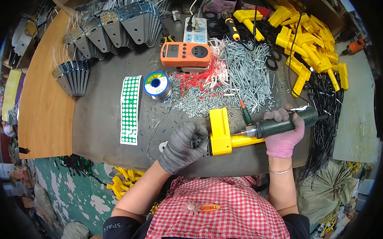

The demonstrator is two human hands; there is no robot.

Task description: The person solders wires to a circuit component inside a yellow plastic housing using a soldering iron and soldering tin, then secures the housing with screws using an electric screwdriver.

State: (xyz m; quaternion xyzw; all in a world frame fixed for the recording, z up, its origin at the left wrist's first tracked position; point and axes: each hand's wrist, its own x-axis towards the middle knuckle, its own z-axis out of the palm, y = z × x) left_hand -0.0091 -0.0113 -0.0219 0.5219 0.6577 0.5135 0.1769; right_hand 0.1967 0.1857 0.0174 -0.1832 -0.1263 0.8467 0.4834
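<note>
Grey-gloved left hand [182,146] curled tight around a small black part, pressed against the left end of a yellow plastic bracket [220,133] lying on the dark worktable [102,114]. Pink-gloved right hand [283,134] clamped round a dark green electric screwdriver [284,124], held level, its chuck meeting the bracket's right side. Just behind: a heap of loose screws [245,75], a solder spool [157,85], an orange meter [185,54], a green dot sticker sheet [130,109]. More yellow brackets [311,43] piled far right.
</note>
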